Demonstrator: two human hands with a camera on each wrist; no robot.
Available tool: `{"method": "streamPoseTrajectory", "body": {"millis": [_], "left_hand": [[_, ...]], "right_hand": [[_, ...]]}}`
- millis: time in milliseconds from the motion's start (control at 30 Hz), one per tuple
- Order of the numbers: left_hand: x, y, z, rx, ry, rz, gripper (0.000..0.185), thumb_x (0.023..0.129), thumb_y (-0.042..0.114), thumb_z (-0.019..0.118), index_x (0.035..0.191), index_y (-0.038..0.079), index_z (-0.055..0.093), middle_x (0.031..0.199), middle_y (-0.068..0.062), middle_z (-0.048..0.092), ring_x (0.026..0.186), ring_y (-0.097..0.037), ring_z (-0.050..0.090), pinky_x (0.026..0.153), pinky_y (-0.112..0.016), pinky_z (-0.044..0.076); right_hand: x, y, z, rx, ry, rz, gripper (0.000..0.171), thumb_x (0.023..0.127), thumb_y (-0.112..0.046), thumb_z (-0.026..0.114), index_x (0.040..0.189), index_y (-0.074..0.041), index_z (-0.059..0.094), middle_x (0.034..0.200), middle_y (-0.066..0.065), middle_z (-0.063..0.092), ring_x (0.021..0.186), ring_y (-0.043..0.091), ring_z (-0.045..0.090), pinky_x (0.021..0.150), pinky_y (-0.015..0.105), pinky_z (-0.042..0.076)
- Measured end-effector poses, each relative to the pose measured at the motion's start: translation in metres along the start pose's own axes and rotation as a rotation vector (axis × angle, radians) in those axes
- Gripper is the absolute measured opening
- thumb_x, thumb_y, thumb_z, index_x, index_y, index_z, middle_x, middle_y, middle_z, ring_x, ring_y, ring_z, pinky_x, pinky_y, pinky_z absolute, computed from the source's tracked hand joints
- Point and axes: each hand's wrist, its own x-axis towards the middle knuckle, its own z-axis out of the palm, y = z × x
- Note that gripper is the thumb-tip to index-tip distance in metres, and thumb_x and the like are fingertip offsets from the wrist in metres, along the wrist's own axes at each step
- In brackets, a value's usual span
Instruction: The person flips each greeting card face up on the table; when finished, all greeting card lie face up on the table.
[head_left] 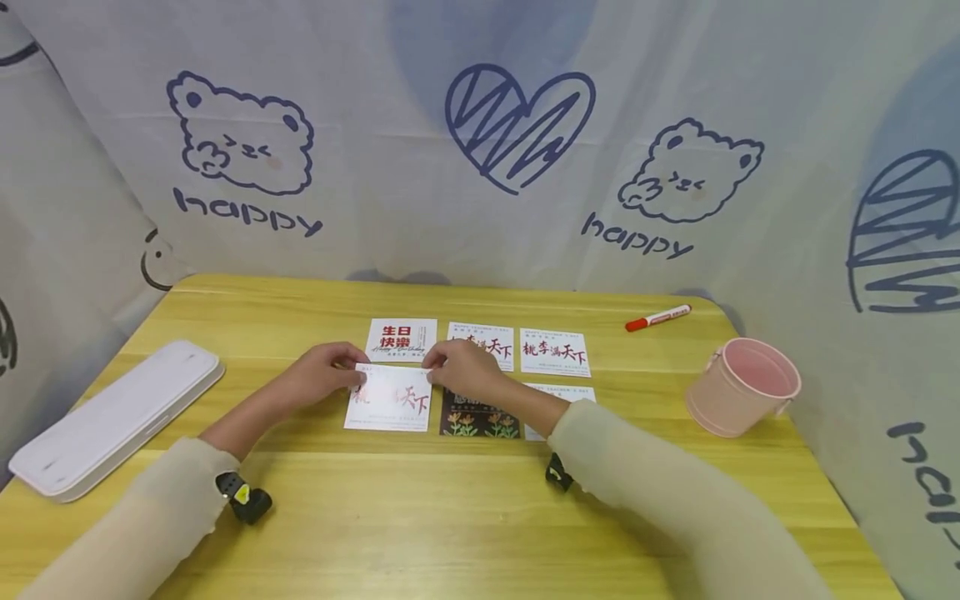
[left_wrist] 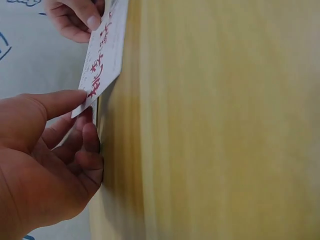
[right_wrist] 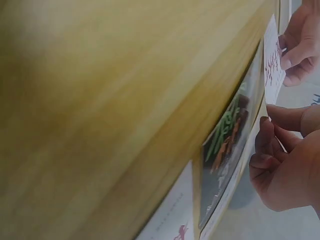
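A white card with red characters (head_left: 390, 399) lies at the middle of the wooden table (head_left: 450, 517). My left hand (head_left: 324, 372) pinches its far left corner and my right hand (head_left: 461, 367) pinches its far right corner. The left wrist view has the card (left_wrist: 102, 55) slightly lifted, with my left thumb (left_wrist: 60, 102) on top and the fingers under it. In the right wrist view the card (right_wrist: 272, 60) shows edge-on beside my right hand (right_wrist: 287, 160). A dark flower card (head_left: 480, 417) lies right of it.
More cards lie in a row behind: a red birthday card (head_left: 401, 337) and two white ones (head_left: 555, 352). A white flat case (head_left: 112, 417) sits at the left, a pink bucket (head_left: 742, 385) at the right, and a red marker (head_left: 658, 317) behind it.
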Motion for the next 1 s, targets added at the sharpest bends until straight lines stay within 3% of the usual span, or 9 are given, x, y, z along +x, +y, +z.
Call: {"method": "streamPoseTrajectory", "body": {"millis": [267,733,867,1000], "left_hand": [[0.005,-0.001,0.004,0.132,0.023,0.021,0.021,0.097,0.015,0.065,0.114,0.003,0.065,0.106,-0.011,0.061,0.097,-0.025,0.053,0.084,-0.037,0.043],[0.007,-0.001,0.007,0.242,0.031,0.069,0.021,0.097,0.012,0.065,0.113,-0.001,0.066,0.111,-0.015,0.064,0.099,-0.027,0.056,0.089,-0.043,0.046],[0.006,-0.001,0.006,0.248,0.044,0.074,0.024,0.097,0.012,0.065,0.117,0.000,0.066,0.113,-0.015,0.065,0.102,-0.028,0.057,0.092,-0.045,0.047],[0.001,0.002,0.005,0.265,0.092,0.067,0.024,0.101,0.016,0.060,0.120,0.002,0.066,0.115,-0.015,0.065,0.102,-0.028,0.059,0.086,-0.042,0.048]], "right_hand": [[0.004,0.003,0.005,-0.064,-0.012,-0.005,0.013,0.094,-0.019,0.070,0.106,-0.017,0.075,0.094,-0.005,0.071,0.076,0.008,0.060,0.070,0.026,0.048],[0.007,0.001,0.007,-0.079,-0.030,0.013,0.016,0.096,-0.020,0.068,0.109,-0.018,0.076,0.103,-0.005,0.071,0.084,0.008,0.062,0.073,0.028,0.049],[0.005,0.003,0.002,-0.033,-0.013,-0.006,0.019,0.097,-0.022,0.065,0.114,-0.016,0.074,0.103,-0.003,0.070,0.083,0.012,0.063,0.071,0.030,0.049],[-0.004,0.010,-0.016,0.053,0.040,-0.015,0.026,0.101,-0.028,0.058,0.120,-0.015,0.071,0.111,-0.002,0.069,0.094,0.016,0.063,0.076,0.033,0.050]]}}
